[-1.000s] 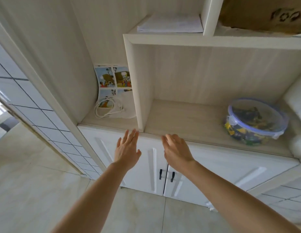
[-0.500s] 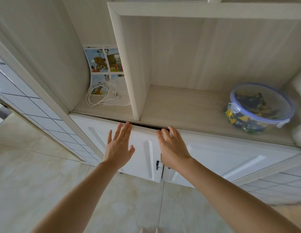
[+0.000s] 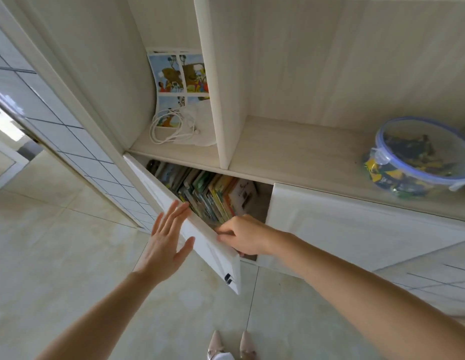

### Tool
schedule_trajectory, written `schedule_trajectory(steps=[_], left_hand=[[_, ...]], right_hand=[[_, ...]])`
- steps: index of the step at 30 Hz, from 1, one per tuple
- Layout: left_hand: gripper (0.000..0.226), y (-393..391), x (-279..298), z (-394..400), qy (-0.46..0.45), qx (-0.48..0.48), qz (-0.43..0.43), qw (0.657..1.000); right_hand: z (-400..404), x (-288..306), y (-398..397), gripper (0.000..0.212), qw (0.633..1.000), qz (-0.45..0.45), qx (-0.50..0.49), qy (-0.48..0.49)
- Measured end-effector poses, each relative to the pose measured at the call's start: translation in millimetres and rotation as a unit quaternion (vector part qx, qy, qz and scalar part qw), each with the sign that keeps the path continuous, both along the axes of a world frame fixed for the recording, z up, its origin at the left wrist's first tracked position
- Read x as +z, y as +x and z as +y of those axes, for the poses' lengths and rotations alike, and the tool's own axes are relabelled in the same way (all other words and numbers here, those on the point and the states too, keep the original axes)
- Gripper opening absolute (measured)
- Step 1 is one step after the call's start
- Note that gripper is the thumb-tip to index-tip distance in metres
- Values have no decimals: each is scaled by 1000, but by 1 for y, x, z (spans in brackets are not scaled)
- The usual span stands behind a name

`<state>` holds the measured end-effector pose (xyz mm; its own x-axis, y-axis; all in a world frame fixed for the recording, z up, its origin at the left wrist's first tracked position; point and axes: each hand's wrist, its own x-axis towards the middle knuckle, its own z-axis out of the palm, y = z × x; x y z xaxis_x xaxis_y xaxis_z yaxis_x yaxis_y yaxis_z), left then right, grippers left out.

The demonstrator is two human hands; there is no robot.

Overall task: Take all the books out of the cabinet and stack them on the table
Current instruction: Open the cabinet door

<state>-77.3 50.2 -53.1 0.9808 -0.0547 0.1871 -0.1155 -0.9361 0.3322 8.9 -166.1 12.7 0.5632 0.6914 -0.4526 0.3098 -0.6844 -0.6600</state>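
Note:
The white cabinet's left door [image 3: 200, 231] stands swung out, and behind it a row of several colourful books [image 3: 213, 193] stands upright inside the cabinet. My right hand [image 3: 245, 236] has its fingers curled round the door's top edge. My left hand [image 3: 167, 236] is spread flat, fingers straight, at the door's outer face. The right door [image 3: 343, 227] is closed. No table is in view.
On the open shelf above lie a picture sheet [image 3: 180, 74], a coiled white cable [image 3: 171, 126] and a clear round tub with a blue rim [image 3: 420, 158]. A glass sliding door [image 3: 57, 105] stands at the left. Pale floor tiles and my shoes [image 3: 231, 345] are below.
The left cabinet door has swung from nearly closed to wide open, uncovering the books. My right hand went from the door's front to gripping its top edge; my left hand followed the door outward.

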Motion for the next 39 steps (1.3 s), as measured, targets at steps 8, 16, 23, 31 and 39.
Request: schedule_trajectory(steps=[8, 16, 23, 31, 39], left_hand=[[77, 12, 21, -43, -378, 313, -3, 872], [84, 13, 17, -30, -570, 307, 84, 757], [89, -7, 8, 4, -568, 272, 127, 766], [96, -47, 4, 87, -581, 158, 228, 765], [100, -60, 26, 184, -529, 48, 326, 782]], right_hand=[[12, -7, 1, 38, 986, 160, -23, 40], [10, -9, -2, 39, 962, 258, -80, 37], [45, -11, -34, 62, 954, 281, -98, -24], [114, -20, -93, 66, 930, 333, -155, -30], [202, -34, -155, 86, 862, 454, -206, 86]])
